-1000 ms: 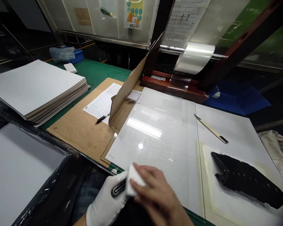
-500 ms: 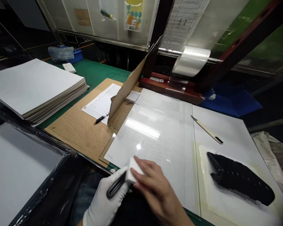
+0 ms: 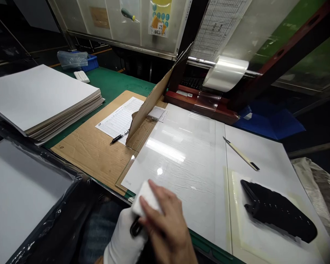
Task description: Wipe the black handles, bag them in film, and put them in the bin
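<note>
My left hand (image 3: 123, 236), in a white glove, is closed around a black glossy part (image 3: 135, 228) with a rounded end, mostly covered by the hands. My bare right hand (image 3: 167, 216) grips a white, sponge-like block (image 3: 145, 196) and presses it against the black part, over the glove's fingers. Both hands are at the bottom middle, just in front of the glass sheet (image 3: 181, 168) on the bench. Further right, several black parts (image 3: 280, 212) lie in a row on a white sheet. A craft knife (image 3: 241, 154) with a pale handle rests above them.
A stack of white boards (image 3: 44, 95) stands at the left. A cardboard sheet (image 3: 93, 146) carries a printed form (image 3: 118, 117) and a pen (image 3: 119, 137); an upright cardboard piece (image 3: 151, 104) leans beside it. A roll of clear film (image 3: 225, 73) hangs on a bar at the back.
My right hand and the white block have shifted left along the black part, now covering more of it. The left hand has moved slightly right and down.
</note>
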{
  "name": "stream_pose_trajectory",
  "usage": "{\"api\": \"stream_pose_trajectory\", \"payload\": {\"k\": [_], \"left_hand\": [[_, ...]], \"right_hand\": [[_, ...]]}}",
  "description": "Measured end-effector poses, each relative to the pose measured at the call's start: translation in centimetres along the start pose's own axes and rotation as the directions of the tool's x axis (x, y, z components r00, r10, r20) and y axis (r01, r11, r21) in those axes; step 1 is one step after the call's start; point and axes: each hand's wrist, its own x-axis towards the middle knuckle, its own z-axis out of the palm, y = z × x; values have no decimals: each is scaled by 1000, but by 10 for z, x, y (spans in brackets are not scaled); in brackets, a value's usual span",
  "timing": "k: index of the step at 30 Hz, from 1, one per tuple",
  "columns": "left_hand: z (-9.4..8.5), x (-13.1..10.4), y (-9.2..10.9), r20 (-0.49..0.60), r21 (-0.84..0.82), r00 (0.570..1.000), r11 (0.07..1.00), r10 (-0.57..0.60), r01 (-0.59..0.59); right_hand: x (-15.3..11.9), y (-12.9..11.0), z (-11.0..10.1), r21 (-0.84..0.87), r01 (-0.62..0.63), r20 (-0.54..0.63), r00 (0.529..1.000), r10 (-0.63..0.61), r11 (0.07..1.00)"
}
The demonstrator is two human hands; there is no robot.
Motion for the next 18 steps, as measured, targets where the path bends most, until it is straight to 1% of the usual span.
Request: {"api": "stream_pose_trajectory", "payload": {"k": [2,3,5,6,7,8,10,11,12,14,15,16,17,18], "left_hand": [[-3,1,0,19,44,997,996,76,-77],[-6,1,0,30,66,992,990,123,-125],[-11,2,0,34,100,979,974,202,-205],[-13,2,1,29,110,971,965,236,-238],[-15,1,1,25,125,963,955,268,-269],[-17,1,1,15,145,956,945,293,-292],[-21,0,3,-3,179,946,931,324,-319],[-24,0,4,2,176,944,930,329,-324],[-26,0,6,11,162,946,933,324,-321],[-31,0,12,8,120,957,949,292,-290],[-33,0,16,-9,100,964,959,266,-264],[-34,1,21,-33,82,972,970,234,-230],[-33,1,27,-62,56,980,981,191,-187],[-31,2,33,-89,4,987,991,131,-131]], "right_hand": [[-3,0,0,14,-121,-28,992,122,993],[-4,-1,1,26,-146,-45,988,147,989],[1,-2,4,51,-110,-59,992,113,993],[8,-2,7,75,-104,-51,993,108,992],[19,-1,10,113,-140,-35,989,145,984],[34,3,13,155,-210,-14,977,215,965],[71,16,16,227,-364,21,929,369,903],[90,24,15,249,-406,21,910,414,880],[107,32,13,261,-421,11,901,433,869],[127,42,4,264,-416,-27,899,438,870],[129,43,-2,270,-418,-55,893,447,868],[123,41,-6,278,-427,-85,881,464,861],[110,36,-9,284,-431,-127,869,479,857],[89,29,-11,280,-419,-181,861,476,864]]}}
